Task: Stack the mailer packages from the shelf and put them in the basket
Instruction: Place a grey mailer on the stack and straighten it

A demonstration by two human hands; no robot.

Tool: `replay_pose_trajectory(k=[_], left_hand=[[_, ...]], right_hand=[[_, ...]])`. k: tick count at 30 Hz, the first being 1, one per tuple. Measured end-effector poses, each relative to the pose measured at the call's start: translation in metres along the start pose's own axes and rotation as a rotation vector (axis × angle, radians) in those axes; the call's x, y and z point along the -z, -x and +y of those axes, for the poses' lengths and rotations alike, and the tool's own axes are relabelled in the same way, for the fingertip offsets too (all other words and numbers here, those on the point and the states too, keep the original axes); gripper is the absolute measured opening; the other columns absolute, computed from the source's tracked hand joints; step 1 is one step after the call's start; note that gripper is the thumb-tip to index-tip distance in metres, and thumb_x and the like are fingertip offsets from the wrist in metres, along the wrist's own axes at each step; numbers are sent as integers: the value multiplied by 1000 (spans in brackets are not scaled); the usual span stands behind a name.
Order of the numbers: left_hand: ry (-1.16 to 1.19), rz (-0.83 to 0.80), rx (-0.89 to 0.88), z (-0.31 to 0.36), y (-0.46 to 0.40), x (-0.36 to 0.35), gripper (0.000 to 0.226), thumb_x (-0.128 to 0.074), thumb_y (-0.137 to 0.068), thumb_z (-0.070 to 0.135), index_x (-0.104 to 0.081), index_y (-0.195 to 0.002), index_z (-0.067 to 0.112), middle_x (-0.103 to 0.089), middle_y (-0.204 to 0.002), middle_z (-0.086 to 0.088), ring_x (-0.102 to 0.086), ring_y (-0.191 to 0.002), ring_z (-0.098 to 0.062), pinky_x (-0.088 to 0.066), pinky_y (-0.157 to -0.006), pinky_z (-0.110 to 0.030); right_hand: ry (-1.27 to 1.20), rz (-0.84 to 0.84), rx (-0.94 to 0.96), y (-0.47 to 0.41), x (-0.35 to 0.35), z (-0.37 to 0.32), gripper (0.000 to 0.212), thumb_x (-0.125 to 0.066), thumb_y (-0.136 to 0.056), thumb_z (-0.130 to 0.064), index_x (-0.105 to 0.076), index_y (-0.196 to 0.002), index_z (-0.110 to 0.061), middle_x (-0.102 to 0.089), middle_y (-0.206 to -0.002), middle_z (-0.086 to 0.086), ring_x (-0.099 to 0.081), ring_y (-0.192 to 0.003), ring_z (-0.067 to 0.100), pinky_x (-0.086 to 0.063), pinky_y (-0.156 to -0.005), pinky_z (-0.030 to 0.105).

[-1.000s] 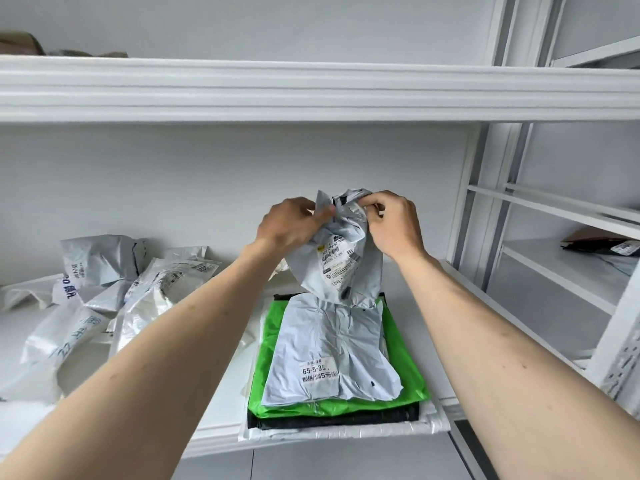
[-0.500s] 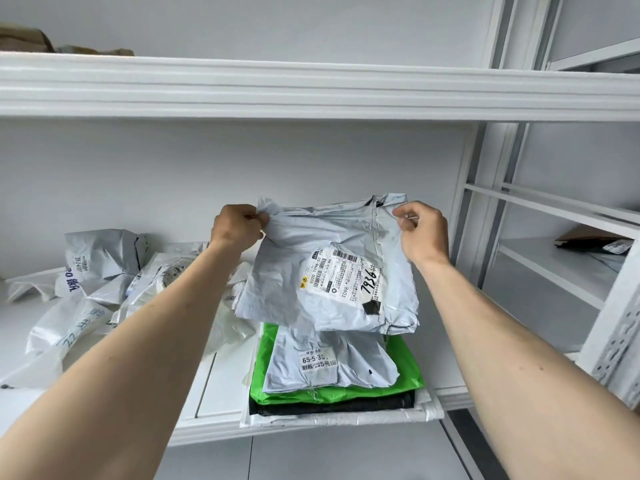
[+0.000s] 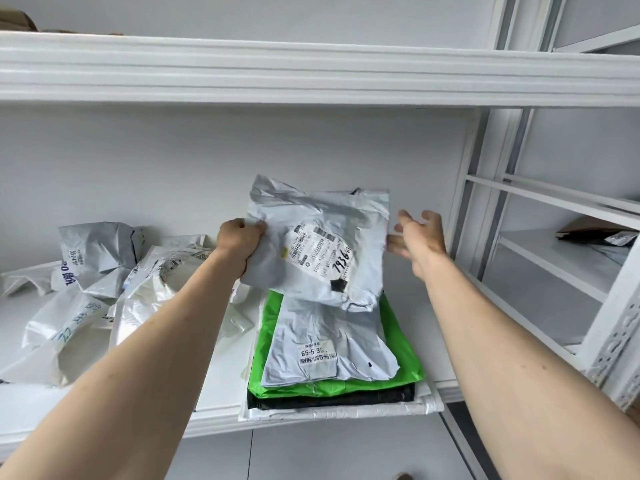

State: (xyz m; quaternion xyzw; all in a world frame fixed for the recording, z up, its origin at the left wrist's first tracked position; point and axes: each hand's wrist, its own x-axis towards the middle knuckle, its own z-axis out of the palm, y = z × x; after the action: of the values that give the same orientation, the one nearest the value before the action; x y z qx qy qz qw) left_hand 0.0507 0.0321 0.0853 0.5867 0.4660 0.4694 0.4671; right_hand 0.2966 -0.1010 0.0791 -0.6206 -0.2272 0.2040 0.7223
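Note:
My left hand (image 3: 239, 242) grips the left edge of a grey mailer (image 3: 322, 244) with a white label marked 7936, held tilted just above the stack. My right hand (image 3: 417, 237) is beside the mailer's right edge with fingers spread, blurred, holding nothing. The stack (image 3: 332, 355) on the white shelf (image 3: 214, 403) has a grey mailer on top, then a green one (image 3: 398, 341), a black one (image 3: 332, 400) and a white one at the bottom. No basket is in view.
Loose grey and white mailers (image 3: 90, 292) lie crumpled on the shelf's left side. An upper shelf board (image 3: 311, 77) runs overhead. White uprights (image 3: 485, 202) stand at the right, with a side shelf holding a dark package (image 3: 602, 237).
The mailer has been spread flat and lowered toward the stack. My right hand has let go of its right corner and opened; my left hand shifted down its left edge.

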Motion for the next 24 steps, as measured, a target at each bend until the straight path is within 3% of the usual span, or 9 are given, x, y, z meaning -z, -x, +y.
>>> replay_pose_trajectory(k=[4,7,10,14,16,18,21,22,24], left_hand=[[271,147,157,-11,0,-2,8,-51,-98,12,-54,-101,5,-63,-84,-10,-61,-71,-21,-49,-61,-27],[540,97,326,-24,-1,-5,21,-41,-98,0,-45,-80,9,-57,-73,-9,-53,-55,-11,-44,-36,-16],[649,73,430,-33,-5,-9,22,-38,-96,-7,-55,-95,7,-55,-89,-16,-55,-64,-17,-44,-33,-17],[546,-374,516,-30,14,-16,18,-40,-101,13,-58,-98,8,-70,-69,-11,-62,-50,-13,-49,-40,-19],[397,-591,487,-25,30,-15,22,-40,-102,18,-60,-97,11,-75,-87,-8,-73,-70,-18,-55,-51,-23],[185,-798,407,-27,37,-8,15,-50,-98,17,-64,-102,12,-72,-110,-5,-72,-93,-20,-59,-64,-28],[-76,-1149,377,-38,35,17,47,-60,-89,15,-52,-134,8,-56,-139,-1,-56,-126,-19,-55,-89,-32],[-83,-1163,392,-41,35,23,48,-57,-91,14,-48,-138,7,-56,-139,-1,-56,-125,-17,-54,-90,-31],[49,-945,450,-45,38,30,26,-43,-100,9,-55,-120,-3,-72,-109,-11,-72,-95,-20,-58,-81,-35]], right_hand=[[67,-417,-217,21,3,6,46,-46,-97,-56,-38,-128,-24,-66,-107,20,-71,-81,35,-59,-67,42],[340,-424,-199,25,-2,23,59,-43,-95,-60,-54,-111,-5,-66,-96,16,-70,-75,30,-59,-66,41],[404,-544,-352,31,-8,32,74,-33,-94,-68,-60,-102,1,-68,-84,18,-70,-68,30,-57,-61,35],[275,-643,-515,42,-28,43,89,-24,-89,-77,-47,-123,2,-67,-107,29,-71,-80,38,-59,-60,37],[135,-531,-510,41,-36,50,73,-33,-96,-65,-50,-118,2,-63,-113,31,-70,-84,40,-59,-60,38],[-29,-473,-470,34,-38,55,40,-47,-99,-35,-59,-113,0,-66,-109,28,-70,-83,37,-60,-60,39],[-206,-469,-438,26,-26,61,21,-45,-96,-4,-63,-105,1,-71,-96,23,-72,-74,33,-59,-56,39],[-252,-486,-437,24,-20,63,21,-44,-95,2,-63,-103,0,-72,-93,22,-72,-75,33,-59,-57,42],[-164,-509,-418,22,-3,65,26,-48,-87,11,-63,-105,-1,-71,-100,23,-69,-84,36,-60,-72,51]])
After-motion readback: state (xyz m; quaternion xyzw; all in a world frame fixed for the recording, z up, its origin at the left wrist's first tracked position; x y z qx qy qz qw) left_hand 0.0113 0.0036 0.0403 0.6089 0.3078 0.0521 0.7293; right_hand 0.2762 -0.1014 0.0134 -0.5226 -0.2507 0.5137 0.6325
